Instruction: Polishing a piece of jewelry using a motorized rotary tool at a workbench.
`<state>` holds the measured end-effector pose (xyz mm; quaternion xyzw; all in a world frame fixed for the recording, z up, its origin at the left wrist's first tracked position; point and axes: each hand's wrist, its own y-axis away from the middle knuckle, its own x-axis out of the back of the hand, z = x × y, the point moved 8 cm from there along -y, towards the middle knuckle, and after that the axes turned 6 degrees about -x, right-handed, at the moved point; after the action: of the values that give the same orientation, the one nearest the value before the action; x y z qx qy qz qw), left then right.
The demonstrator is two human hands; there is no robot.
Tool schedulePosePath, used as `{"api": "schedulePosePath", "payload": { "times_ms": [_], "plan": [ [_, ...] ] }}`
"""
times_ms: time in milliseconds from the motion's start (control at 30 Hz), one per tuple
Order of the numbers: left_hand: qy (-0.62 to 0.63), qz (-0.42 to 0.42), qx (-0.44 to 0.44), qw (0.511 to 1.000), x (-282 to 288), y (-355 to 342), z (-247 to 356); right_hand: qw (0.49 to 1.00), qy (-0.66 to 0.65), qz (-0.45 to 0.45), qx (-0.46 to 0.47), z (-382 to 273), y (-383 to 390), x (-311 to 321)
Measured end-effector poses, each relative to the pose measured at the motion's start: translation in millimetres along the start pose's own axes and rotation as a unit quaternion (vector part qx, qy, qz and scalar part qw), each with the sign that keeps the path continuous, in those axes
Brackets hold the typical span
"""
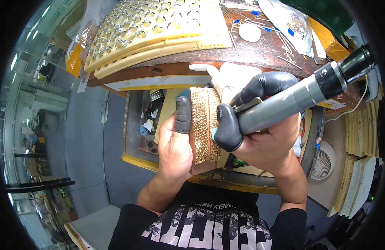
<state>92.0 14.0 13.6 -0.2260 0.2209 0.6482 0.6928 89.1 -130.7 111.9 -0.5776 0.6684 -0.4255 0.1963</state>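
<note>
My left hand (178, 143) wraps round a brown block (203, 168) covered with gold-coloured, bumpy rows; a groove runs between them. Its thumb, in a black finger cot, presses along the block's left side. A thick grey rotary handpiece (280, 106) with a black rear end is gripped in my right hand (263, 141), whose thumb and forefinger wear black cots too. The handpiece's front points at the block's right side, where a small light-blue bit (214, 133) shows by the thumb. Whether its tip touches the gold rows is hidden. White cloth (234, 79) bulges from the bench edge behind both hands.
Yellow trays (159, 39) with many silver-coloured rings stand on the wooden bench (180, 57). Thin metal rods, a white disc (250, 32) and plastic bags lie right of them. An open drawer (138, 160) sits below my hands. A white fan (323, 160) stands at the right.
</note>
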Motion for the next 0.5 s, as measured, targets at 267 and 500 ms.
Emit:
{"api": "schedulePosePath", "payload": {
  "times_ms": [267, 500],
  "plan": [
    [-0.003, 0.003, -0.004, 1.000, 2.8, -0.1, -0.5, 1.000, 0.017, -0.009, -0.019, -1.0, -2.3, -0.8],
    [-0.006, 0.006, 0.000, 1.000, 2.2, 0.5, -0.2, 1.000, -0.003, 0.000, -0.031, 0.6, -0.8, -1.2]
  ]
}}
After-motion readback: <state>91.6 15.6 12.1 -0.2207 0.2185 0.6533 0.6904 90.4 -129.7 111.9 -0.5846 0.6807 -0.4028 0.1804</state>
